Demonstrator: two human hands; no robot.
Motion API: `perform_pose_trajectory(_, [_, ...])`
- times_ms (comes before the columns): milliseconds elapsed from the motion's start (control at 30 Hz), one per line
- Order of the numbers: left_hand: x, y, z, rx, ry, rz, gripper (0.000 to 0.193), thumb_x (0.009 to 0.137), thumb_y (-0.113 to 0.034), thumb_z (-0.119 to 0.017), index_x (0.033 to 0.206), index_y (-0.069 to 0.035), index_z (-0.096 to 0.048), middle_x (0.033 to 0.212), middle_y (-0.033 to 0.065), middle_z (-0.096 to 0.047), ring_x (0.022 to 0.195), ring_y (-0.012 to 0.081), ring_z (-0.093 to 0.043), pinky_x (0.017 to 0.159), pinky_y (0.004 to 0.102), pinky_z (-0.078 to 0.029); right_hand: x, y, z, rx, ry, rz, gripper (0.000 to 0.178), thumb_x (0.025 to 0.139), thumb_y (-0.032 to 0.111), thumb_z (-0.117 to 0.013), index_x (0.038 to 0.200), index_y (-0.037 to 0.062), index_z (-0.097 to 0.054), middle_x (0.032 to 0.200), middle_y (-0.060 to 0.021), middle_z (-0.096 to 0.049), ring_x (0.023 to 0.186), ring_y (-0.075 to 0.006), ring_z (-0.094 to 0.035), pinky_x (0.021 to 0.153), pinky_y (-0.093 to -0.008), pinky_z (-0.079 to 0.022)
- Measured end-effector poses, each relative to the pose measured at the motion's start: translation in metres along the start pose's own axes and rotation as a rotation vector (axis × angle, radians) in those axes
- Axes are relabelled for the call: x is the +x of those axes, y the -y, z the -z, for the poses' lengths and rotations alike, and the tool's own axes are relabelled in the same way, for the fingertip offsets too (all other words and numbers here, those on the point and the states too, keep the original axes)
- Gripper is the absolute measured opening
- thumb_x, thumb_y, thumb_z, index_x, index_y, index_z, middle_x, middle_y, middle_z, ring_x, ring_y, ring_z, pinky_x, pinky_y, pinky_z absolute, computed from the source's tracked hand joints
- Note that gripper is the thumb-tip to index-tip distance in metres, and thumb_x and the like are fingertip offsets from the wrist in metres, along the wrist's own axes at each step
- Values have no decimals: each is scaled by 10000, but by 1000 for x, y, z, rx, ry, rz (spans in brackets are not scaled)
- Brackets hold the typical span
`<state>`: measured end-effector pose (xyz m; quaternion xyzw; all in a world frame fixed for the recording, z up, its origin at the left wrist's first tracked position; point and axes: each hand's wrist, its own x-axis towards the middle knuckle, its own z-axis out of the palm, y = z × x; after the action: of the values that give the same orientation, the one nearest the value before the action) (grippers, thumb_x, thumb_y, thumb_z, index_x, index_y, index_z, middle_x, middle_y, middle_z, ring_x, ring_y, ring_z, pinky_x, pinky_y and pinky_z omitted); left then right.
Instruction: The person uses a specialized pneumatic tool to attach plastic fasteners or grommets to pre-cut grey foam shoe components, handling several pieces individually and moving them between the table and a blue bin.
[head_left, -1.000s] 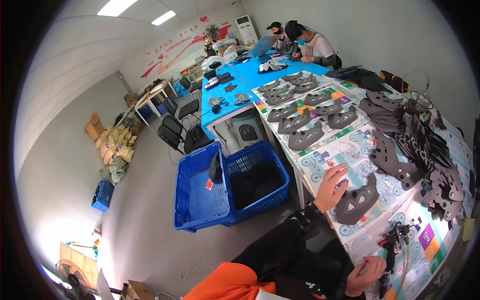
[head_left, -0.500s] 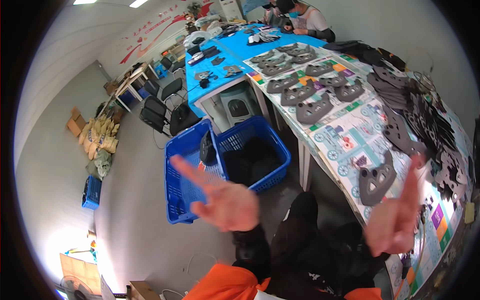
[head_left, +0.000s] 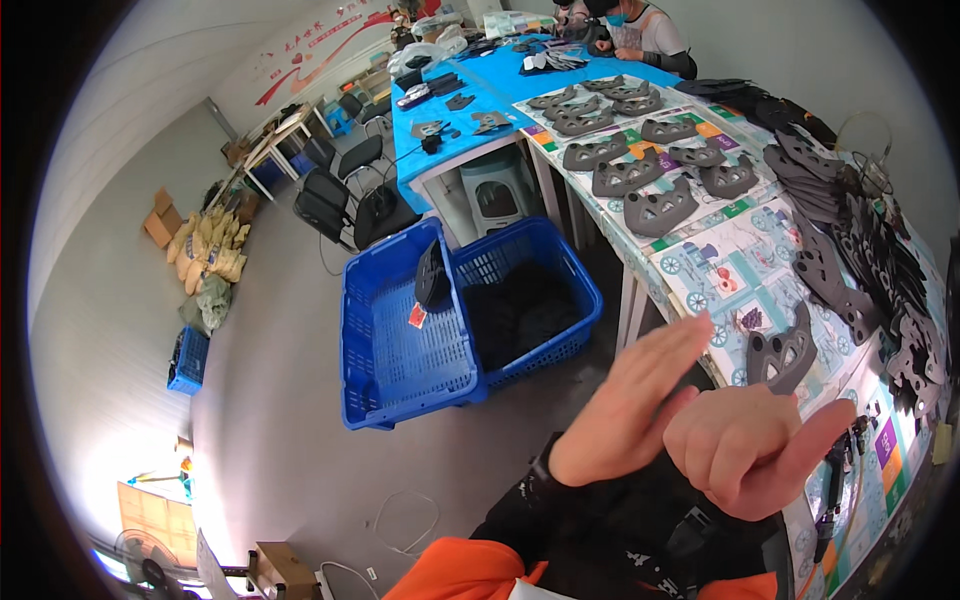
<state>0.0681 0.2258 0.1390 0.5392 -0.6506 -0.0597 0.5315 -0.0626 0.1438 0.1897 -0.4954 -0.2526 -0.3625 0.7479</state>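
Observation:
My left hand (head_left: pixel 635 405) is raised in front of me with its fingers stretched out toward the table, holding nothing. Close beside it, my right hand (head_left: pixel 735 450) has its fingers curled in and one digit sticking out to the right; nothing shows in it. Whether the two hands touch, I cannot tell. Just beyond the right hand, a grey curved piece with cut-outs (head_left: pixel 799 368) lies on the table. Farther up the printed tabletop (head_left: pixel 690 262) are several similar grey pieces (head_left: pixel 660 210), laid out in rows.
Stacks of dark grey pieces (head_left: pixel 875 245) line the table's right side. Left of the table stand two blue baskets: one (head_left: pixel 352 385) holds a black item (head_left: pixel 432 280), the other (head_left: pixel 585 330) dark material. Black chairs (head_left: pixel 325 205) stand beyond. A co-worker (head_left: pixel 655 40) sits at the far end.
My left hand has moved right, from over the baskets to beside my right hand. The right hand's upright finger has folded down, and the view has shifted slightly.

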Motion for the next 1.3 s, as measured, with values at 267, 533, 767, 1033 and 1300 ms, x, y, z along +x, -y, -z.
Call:
perform_pose_trajectory(267, [-1, 14, -43, 308, 153, -62, 782, 928, 13, -655, 1670, -23, -412, 1723, 189, -418, 1602, 391, -384, 1287, 559, -293, -28, 8, 16, -55, 0, -237, 989, 1086, 770, 4, 494, 101, -420, 482, -79, -494, 380, -246, -421, 426, -376, -305])
perform_pose_trajectory(533, [-4, 14, -46, 137, 231, 0, 794, 919, 0, -668, 1674, -85, -439, 1738, 166, -396, 1593, 407, -378, 1293, 565, -284, -48, 18, 46, -164, -222, -114, 997, 1111, 736, 4, 461, 88, -385, 447, -51, -427, 380, -210, -348, 451, -360, -254])
perform_pose_trajectory(767, [0, 24, -51, 48, 182, -5, 735, 962, -9, -678, 1660, -74, -455, 1664, 165, -484, 1511, 390, -476, 1267, 517, -339, -76, 24, 58, -260, -285, -134, 981, 1130, 715, -134, 520, 55, -527, 508, -101, -538, 436, -245, -456, 467, -387, -338])
perform_pose_trajectory(1033, [-3, 52, -73, 12, 139, 89, 565, 1045, -77, -672, 1595, -87, -539, 1533, 166, -592, 1394, 373, -563, 1185, 428, -439, -106, 82, 62, 413, 554, 197, 721, 1170, 578, -379, 1083, -56, -710, 1085, -238, -712, 808, -415, -712, 590, -517, -602])
perform_pose_trajectory(1300, [10, 46, -84, -123, 131, 75, 454, 1043, -36, -660, 1495, -54, -618, 1398, 181, -664, 1279, 375, -646, 1071, 409, -522, -114, 76, 19, -543, -413, 5, 546, 1068, 430, -664, 1251, -83, -638, 1325, -249, -565, 765, -255, -670, 476, -347, -547])
